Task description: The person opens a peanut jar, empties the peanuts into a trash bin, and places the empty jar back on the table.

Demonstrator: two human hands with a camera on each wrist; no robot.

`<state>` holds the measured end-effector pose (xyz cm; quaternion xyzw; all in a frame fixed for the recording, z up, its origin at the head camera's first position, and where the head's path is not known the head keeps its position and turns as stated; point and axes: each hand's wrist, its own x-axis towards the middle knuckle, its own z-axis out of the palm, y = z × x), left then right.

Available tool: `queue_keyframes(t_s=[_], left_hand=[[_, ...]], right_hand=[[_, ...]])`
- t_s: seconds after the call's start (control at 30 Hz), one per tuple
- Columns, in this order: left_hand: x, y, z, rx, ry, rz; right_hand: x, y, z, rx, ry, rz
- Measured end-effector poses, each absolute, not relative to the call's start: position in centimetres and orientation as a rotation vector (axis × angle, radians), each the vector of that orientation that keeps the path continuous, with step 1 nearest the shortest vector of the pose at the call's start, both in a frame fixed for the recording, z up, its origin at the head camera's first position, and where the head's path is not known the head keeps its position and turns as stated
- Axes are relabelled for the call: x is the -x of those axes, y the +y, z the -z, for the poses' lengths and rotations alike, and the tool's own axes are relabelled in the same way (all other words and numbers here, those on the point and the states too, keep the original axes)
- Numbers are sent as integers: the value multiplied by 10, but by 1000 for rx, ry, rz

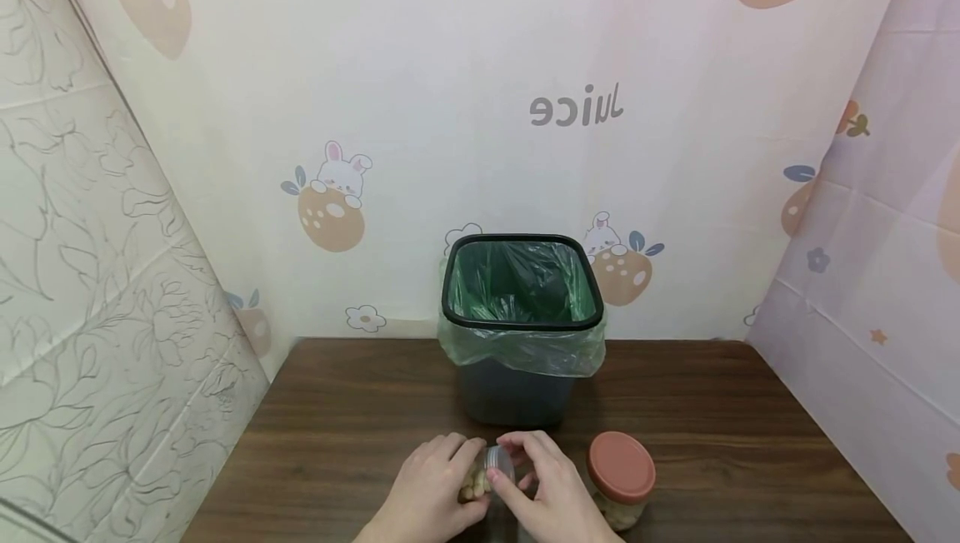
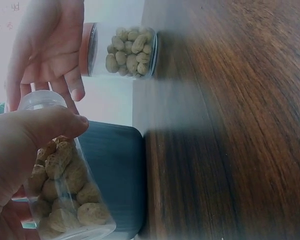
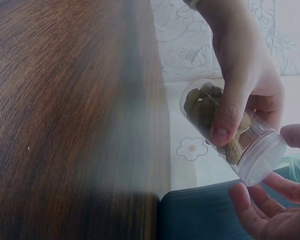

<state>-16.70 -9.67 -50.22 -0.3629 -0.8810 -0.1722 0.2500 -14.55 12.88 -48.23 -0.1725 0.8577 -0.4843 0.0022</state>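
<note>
A clear plastic jar of peanuts in their shells point(image 2: 72, 187) is held tilted above the table by my left hand point(image 1: 430, 489), its thumb and fingers wrapped round the body. The clear lid point(image 3: 262, 159) faces my right hand point(image 1: 551, 489), whose thumb and fingers are curled about its rim. In the right wrist view, the thumb is at one side of the lid and the fingertips at the other. To the right of my right hand stands a second peanut jar point(image 2: 132, 52) with a red lid point(image 1: 622, 466).
Behind the hands, a dark bin point(image 1: 516, 393) lined with a green plastic bag point(image 1: 525, 351) stands on the brown wooden table point(image 1: 360, 410). Printed cloth point(image 1: 420, 110) hangs at the back and on both sides.
</note>
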Motion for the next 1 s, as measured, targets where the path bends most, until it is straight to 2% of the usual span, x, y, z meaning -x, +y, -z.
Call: queue_keyframes(t_s=[1.0], left_hand=[[165, -95, 510, 997, -2418, 539]], right_hand=[[144, 134, 487, 627, 2628, 1592]])
